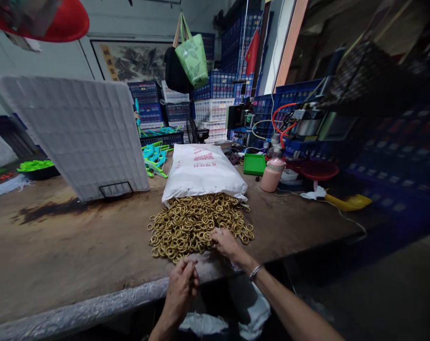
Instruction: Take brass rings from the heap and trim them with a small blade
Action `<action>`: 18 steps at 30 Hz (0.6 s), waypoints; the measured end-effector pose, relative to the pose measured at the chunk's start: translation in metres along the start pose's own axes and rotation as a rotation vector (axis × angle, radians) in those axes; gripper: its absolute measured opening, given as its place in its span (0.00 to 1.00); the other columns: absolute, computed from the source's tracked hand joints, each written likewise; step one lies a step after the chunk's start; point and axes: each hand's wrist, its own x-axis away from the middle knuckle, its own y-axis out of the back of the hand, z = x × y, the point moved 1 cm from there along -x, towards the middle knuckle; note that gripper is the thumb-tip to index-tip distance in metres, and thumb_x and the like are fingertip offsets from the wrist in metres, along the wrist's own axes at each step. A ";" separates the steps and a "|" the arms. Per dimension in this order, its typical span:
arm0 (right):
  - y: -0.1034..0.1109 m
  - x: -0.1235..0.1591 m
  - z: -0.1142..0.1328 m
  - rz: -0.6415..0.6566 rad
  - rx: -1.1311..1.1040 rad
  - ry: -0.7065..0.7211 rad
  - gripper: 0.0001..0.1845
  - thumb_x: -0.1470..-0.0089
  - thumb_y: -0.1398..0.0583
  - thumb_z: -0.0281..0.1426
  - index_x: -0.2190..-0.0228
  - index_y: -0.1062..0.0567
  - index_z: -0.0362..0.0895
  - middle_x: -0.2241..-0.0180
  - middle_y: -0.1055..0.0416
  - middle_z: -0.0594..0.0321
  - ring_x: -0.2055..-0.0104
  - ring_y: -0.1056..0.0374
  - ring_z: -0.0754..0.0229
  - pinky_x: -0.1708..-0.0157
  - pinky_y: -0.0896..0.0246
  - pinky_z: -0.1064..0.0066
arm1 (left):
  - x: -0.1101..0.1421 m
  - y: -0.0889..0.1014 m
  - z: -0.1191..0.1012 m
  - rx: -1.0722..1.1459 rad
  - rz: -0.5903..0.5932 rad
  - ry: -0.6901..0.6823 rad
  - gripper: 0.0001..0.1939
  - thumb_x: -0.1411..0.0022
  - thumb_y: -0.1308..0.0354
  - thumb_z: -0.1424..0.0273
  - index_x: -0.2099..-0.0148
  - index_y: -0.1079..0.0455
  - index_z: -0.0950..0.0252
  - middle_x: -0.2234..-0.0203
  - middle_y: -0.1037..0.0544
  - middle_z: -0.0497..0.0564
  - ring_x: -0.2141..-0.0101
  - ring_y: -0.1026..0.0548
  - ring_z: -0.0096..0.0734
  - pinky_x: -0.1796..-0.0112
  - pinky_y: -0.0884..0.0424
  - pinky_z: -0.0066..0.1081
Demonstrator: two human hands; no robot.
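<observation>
A heap of brass-coloured rings (190, 222) spreads over the table from the mouth of a white woven sack (204, 166) with red print. My right hand (228, 245) reaches to the near right side of the heap, its thumb and fingers closed on a ring among the others. At the table's front edge, just below the heap, my left hand (181, 282) is closed with thumb and fingers pressed together. What it holds, if anything, is too small or hidden to make out. A bracelet (256, 272) circles my right wrist.
A tall grey padded panel (83, 137) stands on the table (76, 255) to the left. Right of the sack are a green tray (254, 164), a pink bottle (272, 175) and a yellow scoop (348, 202). Plastic crates (215, 110) are stacked behind.
</observation>
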 end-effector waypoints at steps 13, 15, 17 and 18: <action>-0.008 0.021 -0.010 0.398 -0.782 -0.410 0.05 0.62 0.47 0.31 0.80 0.36 0.41 0.83 0.39 0.71 0.90 0.57 0.76 0.89 0.65 0.80 | -0.021 -0.007 -0.018 -0.426 0.113 -0.432 0.13 0.49 0.44 0.74 0.60 0.27 0.62 0.62 0.23 0.53 0.59 0.29 0.38 0.57 0.37 0.32; -0.010 0.020 -0.011 0.402 -0.790 -0.426 0.05 0.62 0.46 0.31 0.80 0.36 0.41 0.83 0.39 0.72 0.90 0.57 0.77 0.89 0.66 0.80 | -0.022 -0.006 -0.018 -0.421 0.104 -0.406 0.12 0.48 0.44 0.72 0.59 0.27 0.63 0.64 0.23 0.53 0.61 0.28 0.37 0.58 0.36 0.32; -0.013 0.020 -0.012 0.404 -0.795 -0.439 0.05 0.62 0.46 0.31 0.80 0.36 0.41 0.84 0.39 0.72 0.90 0.57 0.77 0.89 0.66 0.80 | -0.025 -0.005 -0.016 -0.420 0.083 -0.378 0.12 0.47 0.46 0.71 0.59 0.28 0.64 0.66 0.24 0.53 0.64 0.27 0.34 0.61 0.34 0.30; -0.014 0.019 -0.012 0.403 -0.794 -0.447 0.05 0.62 0.46 0.31 0.81 0.37 0.41 0.84 0.39 0.72 0.90 0.57 0.77 0.89 0.66 0.80 | -0.028 -0.004 -0.014 -0.423 0.075 -0.369 0.11 0.47 0.46 0.71 0.60 0.29 0.65 0.68 0.24 0.52 0.66 0.27 0.33 0.63 0.34 0.30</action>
